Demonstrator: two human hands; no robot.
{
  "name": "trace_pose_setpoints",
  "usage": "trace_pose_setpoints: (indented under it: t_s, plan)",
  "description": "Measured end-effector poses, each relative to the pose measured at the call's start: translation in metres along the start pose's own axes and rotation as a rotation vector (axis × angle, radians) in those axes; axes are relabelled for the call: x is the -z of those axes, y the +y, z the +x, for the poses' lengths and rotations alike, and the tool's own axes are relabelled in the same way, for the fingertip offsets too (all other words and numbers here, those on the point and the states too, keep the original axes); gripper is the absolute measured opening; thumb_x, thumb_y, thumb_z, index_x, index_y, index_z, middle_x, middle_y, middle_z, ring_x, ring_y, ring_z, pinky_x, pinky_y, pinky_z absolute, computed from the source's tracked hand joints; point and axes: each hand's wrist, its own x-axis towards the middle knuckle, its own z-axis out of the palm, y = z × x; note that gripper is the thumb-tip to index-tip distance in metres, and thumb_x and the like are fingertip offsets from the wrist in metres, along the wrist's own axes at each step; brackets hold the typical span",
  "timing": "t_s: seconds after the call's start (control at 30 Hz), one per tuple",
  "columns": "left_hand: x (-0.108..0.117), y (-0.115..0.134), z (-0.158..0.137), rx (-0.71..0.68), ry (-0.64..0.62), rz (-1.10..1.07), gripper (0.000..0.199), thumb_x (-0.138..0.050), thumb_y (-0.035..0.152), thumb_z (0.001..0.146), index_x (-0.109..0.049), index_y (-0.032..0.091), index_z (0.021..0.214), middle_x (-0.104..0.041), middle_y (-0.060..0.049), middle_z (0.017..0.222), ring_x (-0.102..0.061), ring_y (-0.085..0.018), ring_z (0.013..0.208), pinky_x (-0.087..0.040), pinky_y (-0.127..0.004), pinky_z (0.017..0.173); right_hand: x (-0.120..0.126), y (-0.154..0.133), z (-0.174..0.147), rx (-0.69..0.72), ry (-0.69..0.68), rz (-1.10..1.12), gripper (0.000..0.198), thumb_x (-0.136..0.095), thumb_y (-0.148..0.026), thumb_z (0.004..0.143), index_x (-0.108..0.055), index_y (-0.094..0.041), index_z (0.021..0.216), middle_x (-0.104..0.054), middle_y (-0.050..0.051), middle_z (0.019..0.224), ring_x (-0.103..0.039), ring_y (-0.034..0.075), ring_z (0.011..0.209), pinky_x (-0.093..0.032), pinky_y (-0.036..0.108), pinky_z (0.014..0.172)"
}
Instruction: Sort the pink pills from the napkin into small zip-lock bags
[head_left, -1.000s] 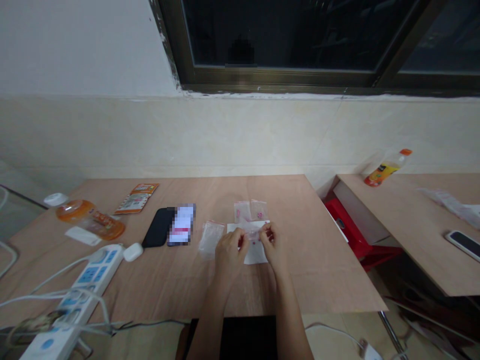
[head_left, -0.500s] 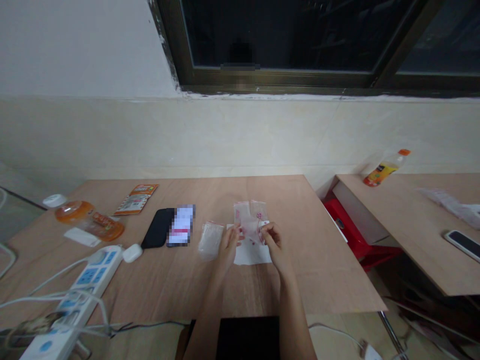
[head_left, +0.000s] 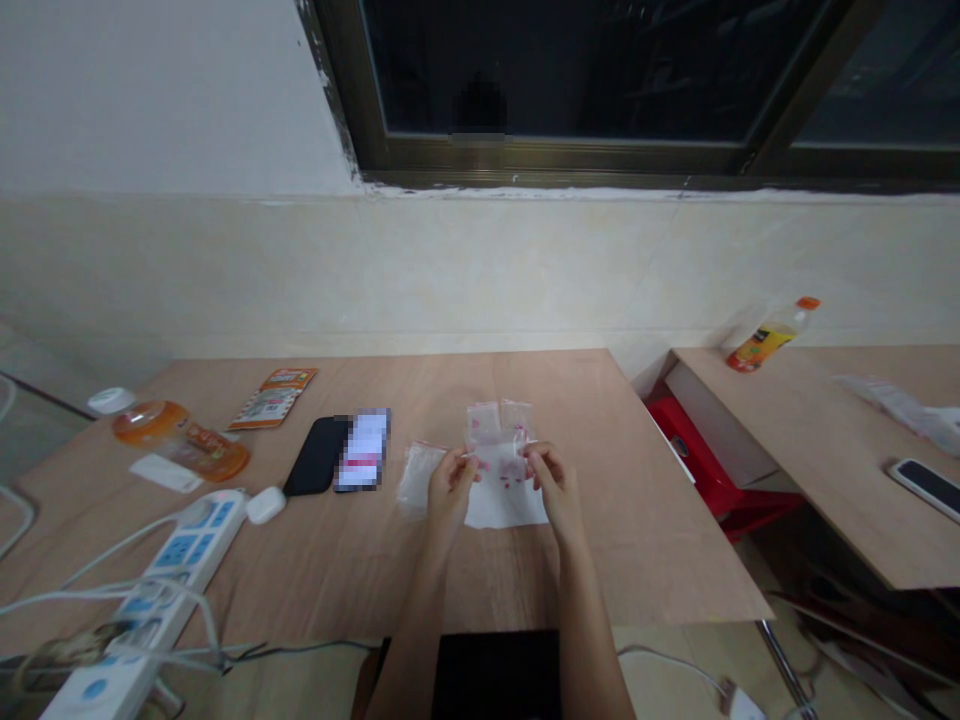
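Note:
Between my two hands a small clear plastic bag is stretched out over a white sheet of paper. My left hand pinches the bag's left edge, and my right hand pinches its right edge. Small red pieces show on or just above the paper; whether they lie in a bag I cannot tell. Two more clear bags with red bits, one of them a small bag, lie flat beyond the paper. Left of my left hand rests a stack of clear bags, partly covered by that hand.
To the left lie two phones, an orange packet, a tipped drink bottle, a white charger case and a power strip with cables. A second table at right holds a bottle and a phone.
My left hand has shifted slightly left and closed onto the bag's edge. The bag is now pulled wider between both hands, and my right hand has moved slightly right.

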Motion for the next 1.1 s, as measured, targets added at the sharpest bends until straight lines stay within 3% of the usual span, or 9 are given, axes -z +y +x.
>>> trace_pose_setpoints:
  t_s: [0.13, 0.27, 0.37, 0.5, 0.7, 0.93, 1.1]
  plan:
    - [0.000, 0.003, -0.004, -0.030, -0.019, 0.088, 0.038, -0.069, 0.045, 0.071, -0.063, 0.015, 0.093, -0.073, -0.006, 0.076, -0.067, -0.016, 0.068, -0.052, -0.027, 0.065, -0.003, 0.009, 0.000, -0.087, -0.035, 0.000, 0.033, -0.065, -0.054, 0.078, -0.066, -0.021, 0.076, -0.056, -0.002, 0.067, -0.046, 0.011, 0.054, -0.038, 0.022, 0.050]
    - [0.001, 0.007, -0.008, -0.066, -0.060, 0.175, 0.039, -0.067, 0.046, 0.074, -0.065, 0.015, 0.096, -0.073, -0.007, 0.083, -0.068, -0.017, 0.074, -0.052, -0.027, 0.069, -0.007, 0.028, 0.000, -0.243, -0.111, 0.062, 0.039, -0.066, -0.058, 0.076, -0.064, -0.019, 0.068, -0.049, -0.004, 0.055, -0.039, 0.009, 0.047, -0.027, 0.020, 0.042]
    - [0.003, 0.013, -0.010, -0.086, -0.069, 0.213, 0.040, -0.063, 0.049, 0.078, -0.066, 0.015, 0.098, -0.072, -0.007, 0.088, -0.068, -0.017, 0.074, -0.052, -0.028, 0.069, -0.012, 0.037, 0.000, -0.347, -0.005, 0.158, 0.044, -0.066, -0.061, 0.073, -0.062, -0.018, 0.064, -0.045, -0.005, 0.051, -0.035, 0.007, 0.043, -0.022, 0.019, 0.039]
    - [0.008, 0.024, -0.012, -0.094, -0.052, 0.246, 0.041, -0.060, 0.050, 0.081, -0.066, 0.016, 0.102, -0.071, -0.004, 0.079, -0.067, -0.016, 0.071, -0.052, -0.028, 0.068, -0.019, 0.034, 0.001, -0.473, 0.125, 0.322, 0.043, -0.071, -0.059, 0.066, -0.064, -0.017, 0.071, -0.043, -0.008, 0.050, -0.031, 0.005, 0.039, -0.020, 0.017, 0.037]
    - [0.011, 0.041, -0.018, -0.125, -0.044, 0.197, 0.041, -0.062, 0.048, 0.080, -0.063, 0.015, 0.105, -0.073, -0.006, 0.080, -0.068, -0.018, 0.077, -0.053, -0.029, 0.073, -0.019, 0.032, 0.000, -0.496, 0.053, 0.487, 0.043, -0.070, -0.057, 0.069, -0.064, -0.015, 0.079, -0.034, -0.011, 0.047, -0.022, 0.002, 0.034, -0.012, 0.017, 0.033]
    - [0.007, 0.052, -0.026, -0.128, -0.095, 0.185, 0.039, -0.065, 0.044, 0.079, -0.065, 0.016, 0.106, -0.075, -0.009, 0.088, -0.069, -0.020, 0.083, -0.053, -0.033, 0.082, -0.022, 0.036, -0.001, -0.539, 0.090, 0.594, 0.032, -0.070, -0.047, 0.070, -0.061, -0.016, 0.075, -0.035, -0.012, 0.046, -0.018, 0.002, 0.033, -0.010, 0.016, 0.031]
    - [0.008, 0.045, -0.022, -0.183, 0.019, 0.225, 0.035, -0.066, 0.041, 0.077, -0.065, 0.017, 0.102, -0.072, -0.006, 0.088, -0.067, -0.016, 0.079, -0.053, -0.028, 0.075, -0.027, 0.035, -0.001, -0.564, 0.100, 0.606, 0.029, -0.067, -0.043, 0.070, -0.054, -0.018, 0.066, -0.034, -0.012, 0.047, -0.017, 0.002, 0.033, -0.011, 0.016, 0.031]
